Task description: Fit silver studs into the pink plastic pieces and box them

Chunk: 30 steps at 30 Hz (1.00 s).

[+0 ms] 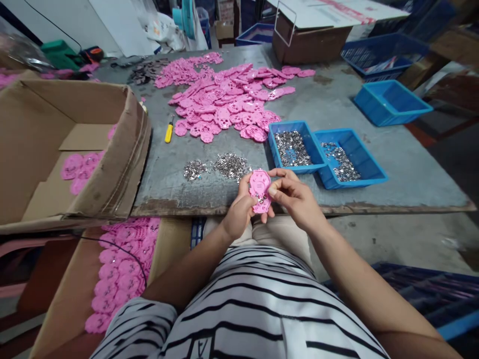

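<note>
I grip the pink piece (260, 191) firmly in left hand (239, 209); right hand (294, 194) pinches its edge, so I keep it level over the counter (392, 164).

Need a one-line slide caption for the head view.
Both hands, left hand and right hand, hold a pink plastic piece over the table edge, near blue trays of small metal parts.

Both hands, left (239, 209) and right (294, 194), pinch 1 pink plastic piece (260, 190) over the counter (392, 164) edge, beside 2 blue trays (325, 152).

Assembly workshop: pink-part heap (228, 99), parts trays (295, 149), cartons (75, 144).
</note>
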Each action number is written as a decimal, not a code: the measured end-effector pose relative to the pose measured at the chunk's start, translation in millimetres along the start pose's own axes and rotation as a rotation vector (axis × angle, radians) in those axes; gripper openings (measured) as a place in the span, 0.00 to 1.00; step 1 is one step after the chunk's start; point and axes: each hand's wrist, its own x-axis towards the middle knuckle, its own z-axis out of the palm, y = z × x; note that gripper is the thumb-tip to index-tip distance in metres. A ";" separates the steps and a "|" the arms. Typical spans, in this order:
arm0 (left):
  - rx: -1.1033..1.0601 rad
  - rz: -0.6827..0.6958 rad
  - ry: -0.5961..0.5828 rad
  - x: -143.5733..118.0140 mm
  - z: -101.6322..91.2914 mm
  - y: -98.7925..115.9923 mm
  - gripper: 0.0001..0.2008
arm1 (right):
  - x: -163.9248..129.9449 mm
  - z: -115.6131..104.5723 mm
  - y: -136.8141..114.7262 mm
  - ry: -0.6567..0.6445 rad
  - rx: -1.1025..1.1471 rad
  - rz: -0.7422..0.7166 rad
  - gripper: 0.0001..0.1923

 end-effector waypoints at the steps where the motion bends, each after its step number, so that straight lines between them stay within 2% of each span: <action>1: 0.007 -0.006 -0.005 -0.6 0.4 0.2 0.34 | 0.1 -0.6 -0.4 -0.014 -0.009 -0.003 0.12; 15: -0.010 -0.040 -0.047 -2.3 -3.2 -2.1 0.35 | -1.0 -2.6 -0.5 -0.081 -0.024 0.031 0.15; 20: 0.008 -0.035 -0.053 -1.3 -3.4 -3.9 0.36 | -1.8 -0.4 1.8 -0.055 0.020 0.072 0.15; 30: 0.000 -0.048 -0.038 -3.3 0.5 -2.5 0.38 | -2.9 -0.9 3.0 -0.036 -0.016 0.024 0.14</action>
